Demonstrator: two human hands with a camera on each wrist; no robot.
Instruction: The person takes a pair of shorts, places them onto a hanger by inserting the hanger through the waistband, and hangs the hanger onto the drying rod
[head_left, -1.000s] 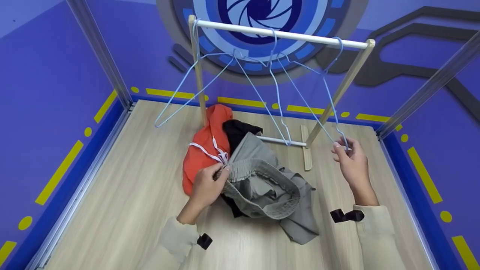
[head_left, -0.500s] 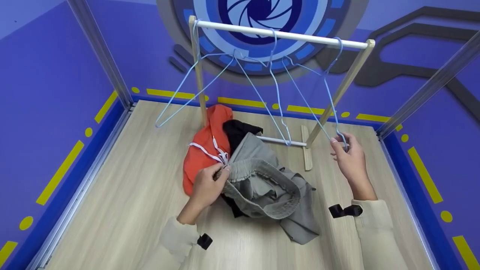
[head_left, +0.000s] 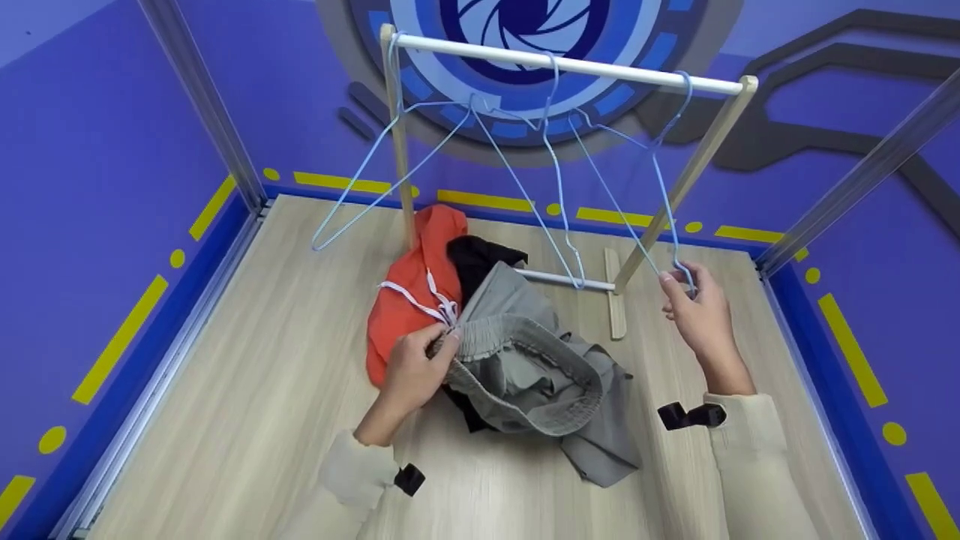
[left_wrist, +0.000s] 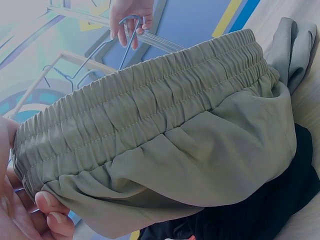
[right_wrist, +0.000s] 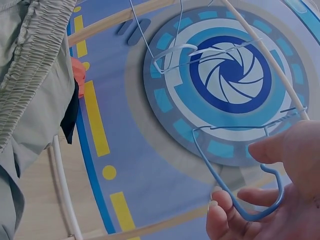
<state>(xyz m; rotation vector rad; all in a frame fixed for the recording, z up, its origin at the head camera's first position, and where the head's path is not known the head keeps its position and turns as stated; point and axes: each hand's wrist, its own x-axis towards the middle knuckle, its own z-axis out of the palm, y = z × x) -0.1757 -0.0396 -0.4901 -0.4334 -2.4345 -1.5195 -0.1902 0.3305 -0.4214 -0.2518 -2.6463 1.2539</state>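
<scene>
My left hand pinches the gathered waistband of grey-green elastic-waist pants, which lie bunched with the waist opening facing up. The left wrist view shows the waistband stretching away from my fingertips. On the right, my right hand holds the near lower end of a blue wire hanger, whose hook stays over the rack's top rail. In the right wrist view my fingers and thumb curl about that hanger end. No garment is on this hanger.
Two more blue hangers, a left one and a middle one, hang from the wooden rack. An orange garment with white drawstrings and a black garment lie under the pants. Blue walls enclose the wooden table.
My right hand has shifted slightly up and left with the hanger's end, and the hanger's far end has swung slightly right. My left hand and the pants stay as they were.
</scene>
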